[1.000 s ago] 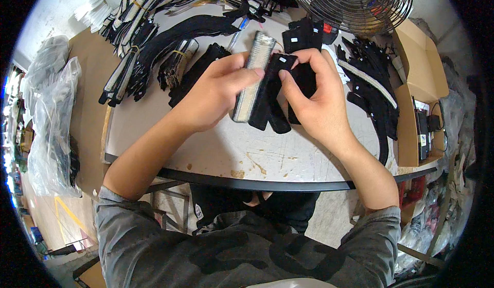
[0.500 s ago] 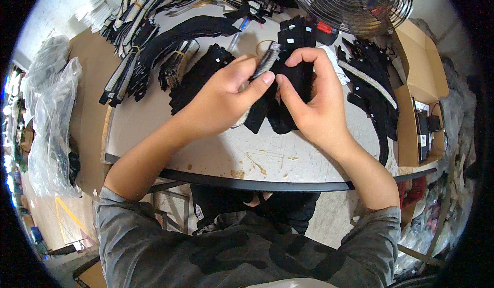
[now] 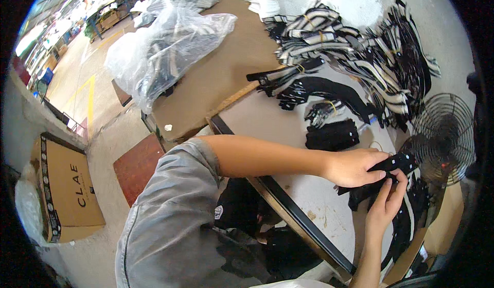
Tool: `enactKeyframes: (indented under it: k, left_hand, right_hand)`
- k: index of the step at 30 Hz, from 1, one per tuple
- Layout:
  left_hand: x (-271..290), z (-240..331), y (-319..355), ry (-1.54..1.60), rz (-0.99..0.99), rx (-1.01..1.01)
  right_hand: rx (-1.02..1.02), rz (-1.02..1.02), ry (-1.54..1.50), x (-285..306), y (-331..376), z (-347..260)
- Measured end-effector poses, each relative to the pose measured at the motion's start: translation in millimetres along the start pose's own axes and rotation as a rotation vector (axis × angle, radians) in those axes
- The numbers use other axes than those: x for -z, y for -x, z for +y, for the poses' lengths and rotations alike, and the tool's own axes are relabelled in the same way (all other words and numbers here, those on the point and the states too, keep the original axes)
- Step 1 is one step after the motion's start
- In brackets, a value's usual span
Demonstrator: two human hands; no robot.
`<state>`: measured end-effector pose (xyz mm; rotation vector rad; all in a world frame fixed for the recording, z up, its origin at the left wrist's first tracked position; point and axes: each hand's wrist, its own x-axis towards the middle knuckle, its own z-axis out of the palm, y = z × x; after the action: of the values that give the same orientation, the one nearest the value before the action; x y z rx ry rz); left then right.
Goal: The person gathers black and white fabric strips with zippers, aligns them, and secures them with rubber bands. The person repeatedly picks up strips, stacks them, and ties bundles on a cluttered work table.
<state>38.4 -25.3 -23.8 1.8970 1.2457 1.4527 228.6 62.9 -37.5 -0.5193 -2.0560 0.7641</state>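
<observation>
Holding a black strap piece (image 3: 393, 163) with both hands, the person works at the near edge of a pale table (image 3: 267, 118), over at about 3 o'clock. The left hand (image 3: 355, 167) lies closed on top of the piece and pins it down, likely so it will not slide. The right hand (image 3: 387, 203) comes up from below at 4 o'clock, and its fingers pinch the piece's lower edge. So both hands are closed on the same black piece, which sits on the table between them, close to the black fan (image 3: 443, 139).

A little farther off, near 2 o'clock, a small stack of black pieces (image 3: 332, 135) waits just beside the hands, easy to reach. Past that, at 1 o'clock, a big heap of black and white striped straps (image 3: 355, 51) covers the far end of the table. At 12 o'clock, a brown board (image 3: 216, 77) holds a clear plastic bag (image 3: 164, 46) stuffed with more pieces. Down on the floor at 9 o'clock sits a cardboard box (image 3: 69, 187).

A moment ago the head looked straight down, with the fan at the top and the hands in the middle. Now the view has swung to the left, so the hands sit at the right side and the floor shows. The silvery strip that lay by the hands then cannot be seen now.
</observation>
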Motion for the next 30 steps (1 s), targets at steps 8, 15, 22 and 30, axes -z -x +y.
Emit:
enactKeyframes:
  k: [8, 15, 22, 30]
  left_hand:
    - [-10, -27, -3, 0.07, 0.137, 0.011]
    - [-8, -18, -3, 0.059, 0.103, 0.191]
    - [-11, -9, 0, 0.123, 0.07, 0.214]
    - [-7, -34, -8, 0.145, 0.203, 0.142]
  right_hand:
    - [-0.095, 0.035, -0.068, -14, 1, -21]
    - [-0.115, 0.014, 0.035, -12, -2, -26]
    - [-0.047, -0.069, 0.102, -14, 2, -34]
    - [0.113, -0.202, 0.238, -12, 8, -33]
